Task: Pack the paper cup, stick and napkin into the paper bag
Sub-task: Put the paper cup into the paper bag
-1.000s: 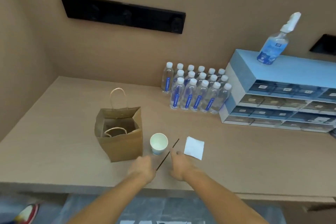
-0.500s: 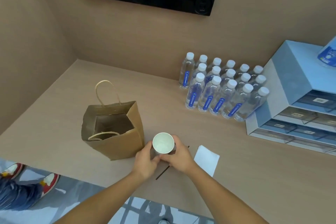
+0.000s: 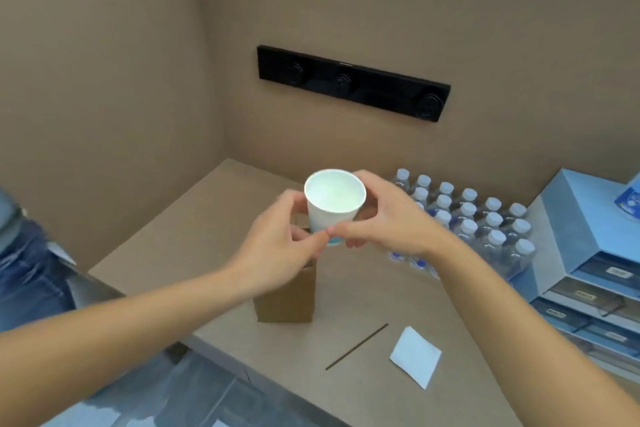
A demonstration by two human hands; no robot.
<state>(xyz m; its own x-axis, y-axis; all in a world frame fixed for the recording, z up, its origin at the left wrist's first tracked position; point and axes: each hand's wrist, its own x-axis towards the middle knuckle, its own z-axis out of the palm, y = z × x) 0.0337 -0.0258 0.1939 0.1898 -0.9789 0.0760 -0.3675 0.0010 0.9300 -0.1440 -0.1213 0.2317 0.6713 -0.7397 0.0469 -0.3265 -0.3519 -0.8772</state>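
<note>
Both hands hold a white paper cup (image 3: 333, 204) upright in the air, its mouth facing me. My left hand (image 3: 277, 246) grips its left side and base. My right hand (image 3: 384, 218) grips its right side. Below the cup stands the brown paper bag (image 3: 287, 298), and my left hand hides its opening. A thin dark stick (image 3: 356, 346) lies on the table in front of the bag. To the right of the stick a white napkin (image 3: 415, 359) lies flat.
Several water bottles (image 3: 485, 225) stand in rows at the back right. A blue drawer unit (image 3: 585, 253) sits at the far right. A black socket strip (image 3: 353, 81) is on the back wall. Another person's jeans (image 3: 24, 270) show at the left, beyond the table's edge.
Both hands have lifted the cup off the table and carried it left, above the bag. The view has tilted up and swung left. Stick and napkin have stayed in place.
</note>
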